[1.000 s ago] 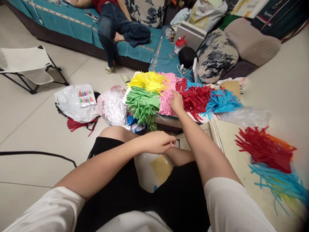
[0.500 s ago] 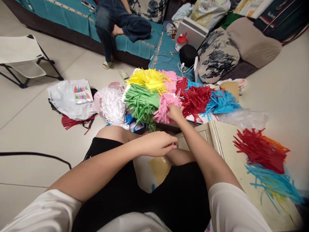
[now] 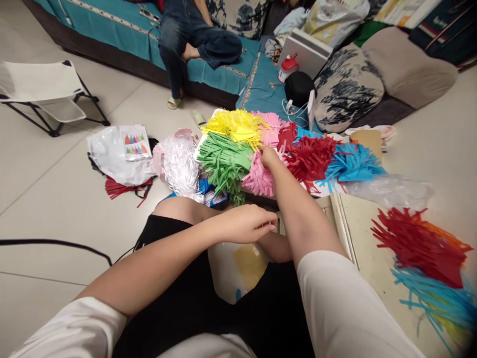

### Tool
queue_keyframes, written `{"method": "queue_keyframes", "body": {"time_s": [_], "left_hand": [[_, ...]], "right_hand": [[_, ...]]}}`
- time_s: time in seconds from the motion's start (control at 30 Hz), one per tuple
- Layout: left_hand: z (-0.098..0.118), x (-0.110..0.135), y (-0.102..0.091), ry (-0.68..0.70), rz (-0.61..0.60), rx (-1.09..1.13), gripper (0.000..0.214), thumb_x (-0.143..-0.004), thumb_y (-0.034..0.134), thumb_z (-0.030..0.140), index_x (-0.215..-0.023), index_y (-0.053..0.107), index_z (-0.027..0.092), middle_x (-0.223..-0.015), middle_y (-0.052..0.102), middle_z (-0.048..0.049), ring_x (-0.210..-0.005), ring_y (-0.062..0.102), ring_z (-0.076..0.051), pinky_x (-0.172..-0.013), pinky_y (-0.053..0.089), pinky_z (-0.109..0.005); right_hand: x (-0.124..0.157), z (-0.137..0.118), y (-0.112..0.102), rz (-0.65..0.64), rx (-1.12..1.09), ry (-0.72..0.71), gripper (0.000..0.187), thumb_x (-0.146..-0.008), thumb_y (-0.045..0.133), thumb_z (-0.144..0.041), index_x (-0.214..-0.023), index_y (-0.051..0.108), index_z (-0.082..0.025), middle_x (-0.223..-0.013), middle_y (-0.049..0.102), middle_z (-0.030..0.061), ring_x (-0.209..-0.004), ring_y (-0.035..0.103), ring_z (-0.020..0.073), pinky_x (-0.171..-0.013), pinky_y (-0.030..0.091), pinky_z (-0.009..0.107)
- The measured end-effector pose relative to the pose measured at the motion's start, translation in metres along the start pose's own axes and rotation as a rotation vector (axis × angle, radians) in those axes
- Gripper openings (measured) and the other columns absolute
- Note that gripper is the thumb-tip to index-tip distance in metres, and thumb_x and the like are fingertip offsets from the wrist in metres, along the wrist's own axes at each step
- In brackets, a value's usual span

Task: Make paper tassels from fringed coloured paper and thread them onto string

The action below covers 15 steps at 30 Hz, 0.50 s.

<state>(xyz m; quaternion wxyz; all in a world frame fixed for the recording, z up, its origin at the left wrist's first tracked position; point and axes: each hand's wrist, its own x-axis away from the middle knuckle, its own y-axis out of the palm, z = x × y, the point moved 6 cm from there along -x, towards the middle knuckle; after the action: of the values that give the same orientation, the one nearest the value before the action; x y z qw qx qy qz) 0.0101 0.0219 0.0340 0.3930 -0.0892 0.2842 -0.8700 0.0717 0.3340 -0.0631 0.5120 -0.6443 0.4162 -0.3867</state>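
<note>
My right hand [image 3: 269, 156] reaches forward to the pink paper tassels [image 3: 260, 176] and touches their upper edge; its fingertips are hidden behind the hand. Over my lap, my left hand [image 3: 250, 223] hangs with its fingers curled and thumb drawn in, and what may be between them cannot be made out. Around the right hand lie green paper tassels [image 3: 225, 159] and yellow ones [image 3: 234, 127]. Further pink tassels [image 3: 273, 130] are behind it. Dark red tassels [image 3: 312, 156] and blue ones [image 3: 354, 163] lie to its right.
White shredded strips [image 3: 182, 166] and a white plastic bag [image 3: 114, 154] lie left. A cream cabinet top [image 3: 367, 238] at right carries red tassels [image 3: 421, 246] and blue tassels [image 3: 436, 293]. A person's jeans-clad leg [image 3: 173, 54] shows on the teal sofa [image 3: 122, 40]. A folding stool [image 3: 40, 84] stands left.
My right hand has moved forward, from the front of the pink tassels to their upper edge. The left hand keeps nearly the same pose. The whole view has shifted slightly.
</note>
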Motion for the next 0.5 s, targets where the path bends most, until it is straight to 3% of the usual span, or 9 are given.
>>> {"method": "queue_keyframes", "body": {"time_s": [0.13, 0.3, 0.37, 0.43, 0.5], "left_hand": [[-0.005, 0.003, -0.004, 0.014, 0.023, -0.021, 0.024, -0.114, 0.053, 0.022, -0.094, 0.065, 0.019, -0.091, 0.077, -0.0046, -0.078, 0.066, -0.018, -0.073, 0.041, -0.032], [-0.006, 0.01, -0.017, 0.013, 0.134, -0.001, 0.022, -0.113, 0.052, 0.025, -0.102, 0.071, 0.019, -0.098, 0.081, -0.0058, -0.085, 0.072, -0.019, -0.077, 0.044, -0.031], [-0.009, 0.014, -0.028, -0.001, 0.268, 0.036, 0.02, -0.111, 0.054, 0.025, -0.102, 0.071, 0.019, -0.095, 0.081, -0.0041, -0.085, 0.072, -0.019, -0.077, 0.045, -0.03], [-0.016, 0.019, -0.04, -0.011, 0.462, 0.088, 0.018, -0.109, 0.056, 0.024, -0.099, 0.07, 0.02, -0.088, 0.078, -0.0016, -0.08, 0.07, -0.017, -0.077, 0.047, -0.029], [-0.024, 0.025, -0.052, -0.004, 0.676, 0.135, 0.017, -0.108, 0.057, 0.026, -0.099, 0.07, 0.02, -0.085, 0.075, -0.0006, -0.078, 0.068, -0.016, -0.077, 0.049, -0.029]], "right_hand": [[0.022, 0.01, -0.004, 0.118, 0.043, 0.029, 0.044, -0.103, 0.053, -0.006, -0.138, 0.08, -0.011, -0.147, 0.078, 0.0228, -0.123, 0.072, 0.0313, -0.107, 0.052, 0.04], [0.068, 0.029, -0.058, 0.306, 0.068, 0.021, 0.035, -0.104, 0.055, -0.013, -0.129, 0.08, -0.011, -0.138, 0.079, 0.0229, -0.141, 0.061, 0.0395, -0.122, 0.042, 0.055], [0.1, 0.034, -0.089, 0.432, -0.008, -0.042, 0.041, -0.097, 0.061, -0.014, -0.136, 0.076, -0.013, -0.13, 0.081, 0.0204, -0.135, 0.065, 0.0401, -0.119, 0.046, 0.056], [0.142, 0.037, -0.12, 0.537, -0.16, -0.13, 0.05, -0.09, 0.071, -0.016, -0.14, 0.073, -0.017, -0.117, 0.082, 0.0157, -0.114, 0.074, 0.0361, -0.107, 0.055, 0.052], [0.189, 0.039, -0.146, 0.569, -0.278, -0.2, 0.04, -0.086, 0.081, -0.022, -0.126, 0.076, -0.024, -0.107, 0.082, 0.0111, -0.099, 0.075, 0.0334, -0.095, 0.059, 0.049]]}}
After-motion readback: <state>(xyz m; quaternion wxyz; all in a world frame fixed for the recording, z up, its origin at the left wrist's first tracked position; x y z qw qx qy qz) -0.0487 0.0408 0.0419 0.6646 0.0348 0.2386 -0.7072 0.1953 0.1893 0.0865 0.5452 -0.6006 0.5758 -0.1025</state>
